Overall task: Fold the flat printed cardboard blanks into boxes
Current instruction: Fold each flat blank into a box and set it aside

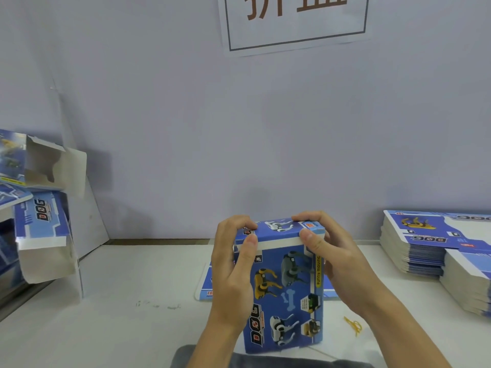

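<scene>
Box, blue, printed, upright on tabletop between my hands: left hand and right hand both grip its top flap, fingers curled over, thumbs pressing the front edge.

Place: packing workstation in a small workshop | Showing it: tall stack of flat blue printed cardboard blanks sitting on a white worktable | folded blue boxes piling up at left | white paper sign with brown characters hanging on a plain grey partition wall
</scene>
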Demonstrator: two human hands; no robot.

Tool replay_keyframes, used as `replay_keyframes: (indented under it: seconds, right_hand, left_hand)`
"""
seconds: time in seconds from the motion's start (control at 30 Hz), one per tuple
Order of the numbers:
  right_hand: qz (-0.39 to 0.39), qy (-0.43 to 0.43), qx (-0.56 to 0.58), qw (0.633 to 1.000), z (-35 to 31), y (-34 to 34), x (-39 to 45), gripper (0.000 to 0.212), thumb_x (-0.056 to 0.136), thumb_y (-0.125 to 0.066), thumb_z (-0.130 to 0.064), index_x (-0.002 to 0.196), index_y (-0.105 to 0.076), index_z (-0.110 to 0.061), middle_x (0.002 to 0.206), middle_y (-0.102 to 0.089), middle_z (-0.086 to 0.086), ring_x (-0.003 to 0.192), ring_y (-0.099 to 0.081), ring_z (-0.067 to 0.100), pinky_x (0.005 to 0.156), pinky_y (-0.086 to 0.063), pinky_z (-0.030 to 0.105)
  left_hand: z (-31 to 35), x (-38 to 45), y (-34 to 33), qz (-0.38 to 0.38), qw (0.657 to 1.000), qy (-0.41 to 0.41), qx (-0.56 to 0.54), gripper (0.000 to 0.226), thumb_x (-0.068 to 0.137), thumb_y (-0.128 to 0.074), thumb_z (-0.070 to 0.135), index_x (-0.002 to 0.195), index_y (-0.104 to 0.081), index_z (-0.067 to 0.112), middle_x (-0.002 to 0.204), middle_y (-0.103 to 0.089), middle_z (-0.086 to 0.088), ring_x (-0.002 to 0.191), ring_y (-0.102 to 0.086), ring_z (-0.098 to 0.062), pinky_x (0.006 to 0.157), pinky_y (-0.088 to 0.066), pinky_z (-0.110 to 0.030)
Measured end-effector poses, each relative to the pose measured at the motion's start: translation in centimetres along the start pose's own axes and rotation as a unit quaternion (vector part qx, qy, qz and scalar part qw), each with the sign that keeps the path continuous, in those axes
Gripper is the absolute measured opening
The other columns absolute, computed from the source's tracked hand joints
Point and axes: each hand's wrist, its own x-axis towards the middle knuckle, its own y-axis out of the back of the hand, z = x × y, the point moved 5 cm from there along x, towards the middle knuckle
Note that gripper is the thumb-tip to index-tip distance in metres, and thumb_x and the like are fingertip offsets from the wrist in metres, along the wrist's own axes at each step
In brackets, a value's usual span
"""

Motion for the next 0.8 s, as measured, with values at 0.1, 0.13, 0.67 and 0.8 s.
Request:
replay_keyframes:
  seconds: [0.1,0.13,0.67,0.8]
  right_hand:
    - [0.001,-0.007,0.005,1.000,0.18,0.37,0.05,0.031,0.071,-0.066,-0.047,0.100,-0.069,-0.035,0.108,-0.070,0.006,0.098,-0.072,0.026,0.063,-0.060,0.038]
    - [0.002,-0.009,0.004,1.000,0.27,0.41,0.10,0.033,0.070,-0.067,-0.048,0.101,-0.068,-0.034,0.109,-0.070,0.007,0.099,-0.072,0.027,0.064,-0.060,0.040]
    - [0.005,-0.014,0.005,1.000,0.26,0.07,0.03,0.027,0.070,-0.066,-0.048,0.092,-0.066,-0.034,0.111,-0.071,0.005,0.099,-0.072,0.025,0.064,-0.059,0.035]
    - [0.004,-0.026,0.018,0.999,0.41,0.27,0.07,0.020,0.081,-0.076,-0.042,0.095,-0.066,-0.031,0.113,-0.070,0.008,0.102,-0.071,0.028,0.065,-0.059,0.036]
  left_hand:
    - [0.21,0.00,-0.12,-0.001,1.000,-0.006,0.013,0.034,0.086,-0.055,0.042,0.109,-0.059,0.017,0.117,-0.062,0.008,0.122,-0.059,-0.031,0.065,-0.063,-0.035]
    - [0.33,0.03,-0.14,0.001,1.000,-0.009,0.019,0.037,0.084,-0.056,0.045,0.108,-0.060,0.017,0.117,-0.062,0.007,0.121,-0.060,-0.032,0.065,-0.063,-0.036]
    - [0.50,-0.04,-0.20,0.024,0.999,-0.016,0.016,0.022,0.086,-0.054,0.030,0.100,-0.060,0.014,0.108,-0.065,0.010,0.115,-0.064,-0.027,0.061,-0.061,-0.029]
    - [0.29,-0.19,-0.05,0.018,0.999,-0.020,0.020,0.018,0.091,-0.056,0.027,0.103,-0.061,0.014,0.114,-0.063,0.007,0.121,-0.059,-0.031,0.063,-0.062,-0.031]
